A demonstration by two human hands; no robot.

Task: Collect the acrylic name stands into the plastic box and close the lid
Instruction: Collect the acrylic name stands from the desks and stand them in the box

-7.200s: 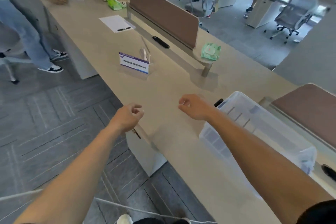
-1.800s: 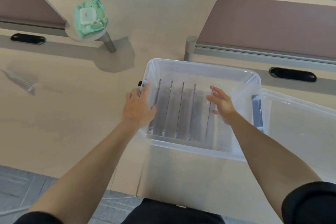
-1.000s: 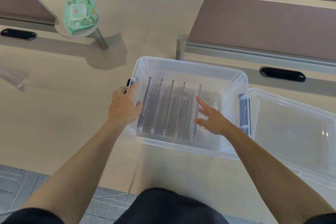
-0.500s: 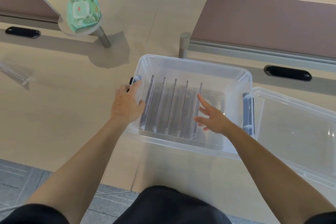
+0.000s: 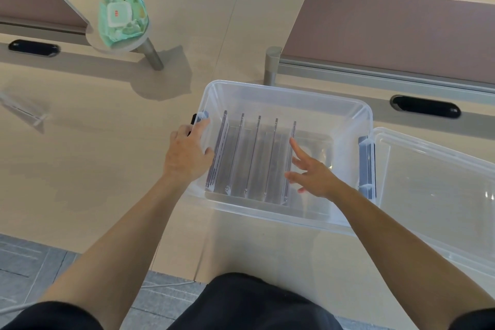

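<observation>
**Nearly packed, not yet shut**

Far left on the desk (image 5: 107,169) lay what looked like one more clear stand (image 5: 24,111), well apart from the plastic box (image 5: 284,90) and nearer the left hand (image 5: 187,154). That hand rested over the box's left rim, fingers straight, gripping nothing. Inside, five acrylic name stands (image 5: 257,158) stood on edge, long axes running away from the person. The right hand (image 5: 312,174) was just beside the rightmost, fingers spread, empty. The lid (image 5: 434,190) lay open to the right, closest to that hand.
</observation>
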